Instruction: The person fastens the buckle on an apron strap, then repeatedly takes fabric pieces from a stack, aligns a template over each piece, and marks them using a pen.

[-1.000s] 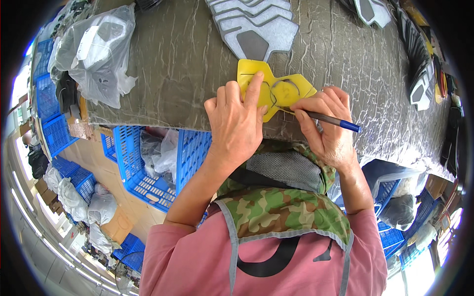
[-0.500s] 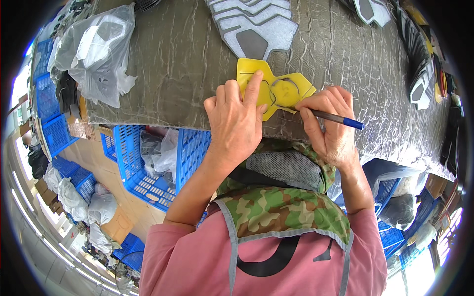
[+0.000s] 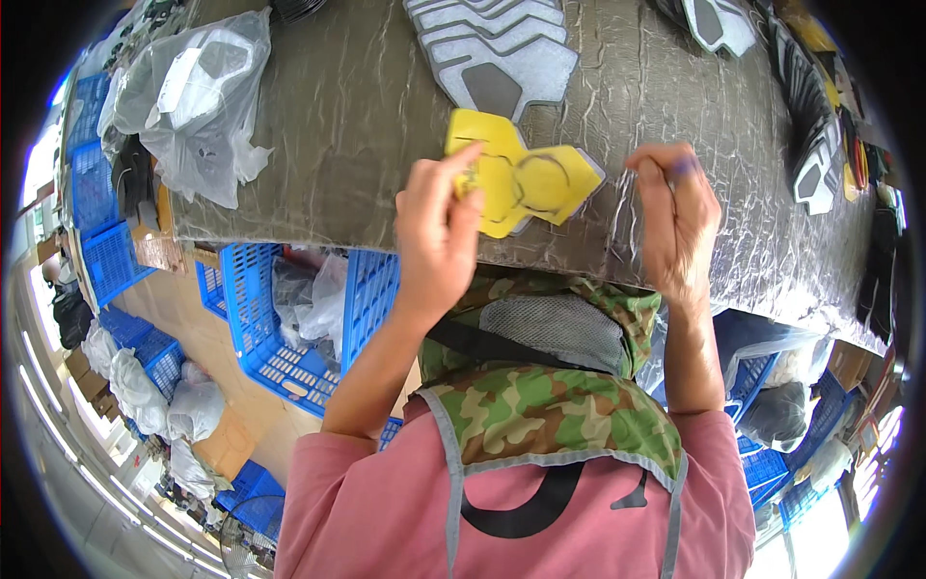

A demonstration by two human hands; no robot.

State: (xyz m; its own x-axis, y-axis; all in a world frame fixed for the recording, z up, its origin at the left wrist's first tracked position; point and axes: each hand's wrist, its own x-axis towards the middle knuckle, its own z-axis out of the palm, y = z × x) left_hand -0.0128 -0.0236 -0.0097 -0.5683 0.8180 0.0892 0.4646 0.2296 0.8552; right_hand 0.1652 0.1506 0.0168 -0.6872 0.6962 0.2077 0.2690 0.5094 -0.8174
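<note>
1. The left hand (image 3: 439, 236) is raised at the near edge of the grey crinkled table covering (image 3: 338, 116), fingers curled and pinching the left side of a yellow template (image 3: 516, 179), a flat angular cut-out with a circle and lines drawn on it.
2. The yellow template lies just above the picture's centre, at about 12 o'clock from the person's chest, and it looks lifted at the side where the left hand pinches it (whether its far edge touches the covering cannot be told).
3. The right hand (image 3: 675, 222) is at about 3 o'clock from the template, just beside its right tip but apart from it, closed in a loose fist around a blue pen (image 3: 687, 166), of which only a bit shows above the knuckles.
4. At 12 o'clock from the template lies a stack of grey and white shaped pieces (image 3: 497, 58), close to it.
5. At 9 o'clock, well apart, a clear plastic bag (image 3: 193, 96) with white parts inside rests on the covering's left end.
6. Blue plastic crates (image 3: 260, 318) stand under the table edge at about 7 o'clock from the left hand.
7. More grey and white pieces (image 3: 815, 174) lie along the right rim at 3 o'clock.
8. The person wears a pink shirt (image 3: 386, 511) and a camouflage apron (image 3: 550, 405).
</note>
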